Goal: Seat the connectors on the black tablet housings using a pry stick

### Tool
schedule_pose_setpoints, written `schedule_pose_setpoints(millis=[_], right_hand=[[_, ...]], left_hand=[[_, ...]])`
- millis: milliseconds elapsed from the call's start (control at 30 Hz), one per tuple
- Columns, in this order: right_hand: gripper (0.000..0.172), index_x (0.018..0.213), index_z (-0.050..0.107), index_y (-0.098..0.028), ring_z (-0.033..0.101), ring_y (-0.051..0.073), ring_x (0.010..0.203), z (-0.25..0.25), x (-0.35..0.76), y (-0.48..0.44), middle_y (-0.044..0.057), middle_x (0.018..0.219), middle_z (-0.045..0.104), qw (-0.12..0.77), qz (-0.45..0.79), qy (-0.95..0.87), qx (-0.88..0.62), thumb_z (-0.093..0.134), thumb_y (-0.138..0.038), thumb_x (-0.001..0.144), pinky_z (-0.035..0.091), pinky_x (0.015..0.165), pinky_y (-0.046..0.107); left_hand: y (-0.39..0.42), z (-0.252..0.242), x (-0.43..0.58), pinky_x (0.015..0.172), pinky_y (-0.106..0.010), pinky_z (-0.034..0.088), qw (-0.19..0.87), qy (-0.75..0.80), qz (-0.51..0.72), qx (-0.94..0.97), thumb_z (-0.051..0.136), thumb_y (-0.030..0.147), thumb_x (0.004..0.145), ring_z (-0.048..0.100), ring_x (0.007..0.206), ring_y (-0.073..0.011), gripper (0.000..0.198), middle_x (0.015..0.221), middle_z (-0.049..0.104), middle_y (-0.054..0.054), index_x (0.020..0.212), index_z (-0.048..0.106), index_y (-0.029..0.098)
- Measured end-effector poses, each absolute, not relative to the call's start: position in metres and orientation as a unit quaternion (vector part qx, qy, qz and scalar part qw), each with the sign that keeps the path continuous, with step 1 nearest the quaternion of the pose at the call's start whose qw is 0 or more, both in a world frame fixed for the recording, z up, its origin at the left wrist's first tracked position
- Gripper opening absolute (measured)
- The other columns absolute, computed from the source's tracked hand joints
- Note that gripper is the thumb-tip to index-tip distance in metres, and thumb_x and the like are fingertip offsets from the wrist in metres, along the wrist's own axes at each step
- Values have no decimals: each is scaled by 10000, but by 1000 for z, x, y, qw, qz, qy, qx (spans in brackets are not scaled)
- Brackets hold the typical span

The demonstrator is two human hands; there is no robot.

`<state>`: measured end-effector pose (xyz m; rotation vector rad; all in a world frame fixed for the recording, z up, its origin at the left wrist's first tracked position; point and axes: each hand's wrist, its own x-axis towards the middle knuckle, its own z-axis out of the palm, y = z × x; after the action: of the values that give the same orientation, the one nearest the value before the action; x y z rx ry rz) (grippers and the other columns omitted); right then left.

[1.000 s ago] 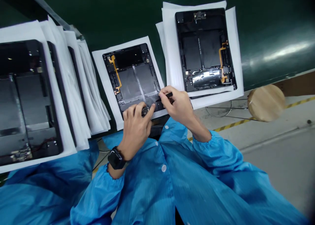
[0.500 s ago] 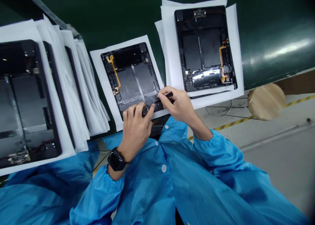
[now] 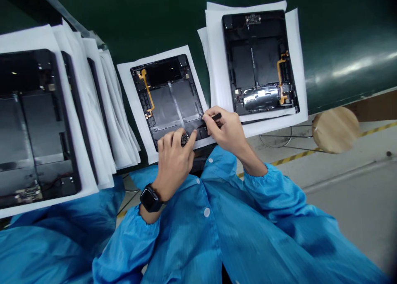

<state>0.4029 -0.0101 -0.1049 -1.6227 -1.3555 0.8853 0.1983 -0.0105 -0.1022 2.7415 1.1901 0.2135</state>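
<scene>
An opened tablet [image 3: 167, 97] with bare dark internals and an orange flex cable [image 3: 149, 94] lies on a white sheet in front of me. My left hand [image 3: 175, 153] rests over its near edge, fingers curled down and thumb out to the right. Between that thumb and index finger shows a small circuit board [image 3: 184, 139], which the fingers press on. My right hand [image 3: 226, 128] pinches a slim black tool [image 3: 216, 116] at the tablet's near right corner. The tool's lower end points left into the housing; its tip is too small to make out.
Another opened tablet [image 3: 257, 60] lies on white sheets to the right. At the left, several tablets lean in an overlapping row with white sheets [image 3: 105, 110] between them. All are on a green table [image 3: 335, 35]. A round wooden stool [image 3: 335, 130] stands beyond the table edge.
The view has shifted slightly, so everything on the left sits a little further right. Both hands keep their places at the tablet's near edge, with the tool still in the right.
</scene>
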Motion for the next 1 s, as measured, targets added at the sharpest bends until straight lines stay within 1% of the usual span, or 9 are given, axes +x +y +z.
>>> schedule_pose_setpoints(millis=[200,333,500,667,1000], right_hand=[[157,902,618,-207,519,111,507,-105,404,-9,-49,604,562,416,350,-539,-643,575,-306,1016,376,548,267],[171,901,619,-210,513,116,507,-105,404,-10,-50,589,555,415,352,-536,-645,578,-325,1019,381,546,266],[179,920,636,-207,538,119,535,-105,405,-11,-37,633,590,423,365,-533,-635,590,-350,1018,389,554,266],[187,916,639,-205,557,121,545,-102,404,-11,-32,644,609,417,366,-537,-635,586,-353,1017,394,554,264],[165,899,624,-210,525,116,506,-103,405,-10,-45,603,576,410,343,-546,-645,568,-311,1016,377,546,270]], left_hand=[[-9,-101,201,898,-480,420,58,390,67,917,509,183,998,517,1163,-348,477,1342,607,-195,1463,606,224],[-8,-100,201,895,-492,422,65,390,59,917,499,176,994,516,1165,-352,489,1361,601,-201,1469,604,226],[-8,-100,200,880,-483,424,51,382,57,921,497,182,1002,518,1151,-348,479,1352,604,-196,1469,602,220],[-7,-99,200,889,-485,426,60,382,52,921,503,188,1004,511,1169,-357,478,1356,597,-198,1469,603,226],[-7,-100,199,869,-476,427,51,378,58,923,508,189,1005,520,1134,-352,469,1343,600,-198,1462,609,220]])
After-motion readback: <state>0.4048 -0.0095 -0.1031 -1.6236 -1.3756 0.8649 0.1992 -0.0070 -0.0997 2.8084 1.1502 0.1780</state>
